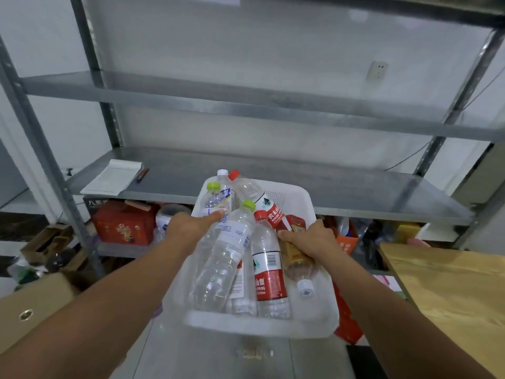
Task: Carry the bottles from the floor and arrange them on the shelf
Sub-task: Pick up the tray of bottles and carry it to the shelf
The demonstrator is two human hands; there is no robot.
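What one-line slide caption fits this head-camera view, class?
The left hand and right hand hold a white basket of plastic bottles before a metal shelf bearing a notepad.

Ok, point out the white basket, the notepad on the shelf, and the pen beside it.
white basket (pixel 259 324), head view, bare near rim.
notepad (pixel 113 179), head view, middle of top page.
pen (pixel 143 175), head view, middle of barrel.

One wide-angle head view looks forward and slightly down from close above the white basket (pixel 259 324), facing the metal shelf (pixel 355 187) just beyond, floor at the near edge.
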